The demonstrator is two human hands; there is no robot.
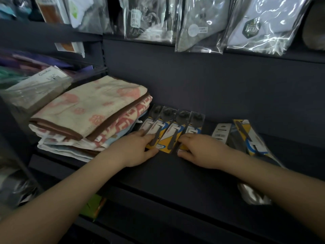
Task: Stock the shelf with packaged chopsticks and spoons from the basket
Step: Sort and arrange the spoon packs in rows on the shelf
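Several packaged spoons on yellow and white cards lie overlapping in a row on the dark shelf, right of a towel stack. My left hand holds the near end of the leftmost packs, fingers on top and thumb at the front edge. My right hand holds the near end of the rightmost pack in the same way. Further right lies a second small pile of cutlery packs, partly overlapping; neither hand touches it. The basket is out of view.
A stack of folded towels fills the shelf's left side, touching the spoon row. Bagged socks hang above the shelf. A shiny packet sits below my right forearm, and a green pack lies on the lower shelf.
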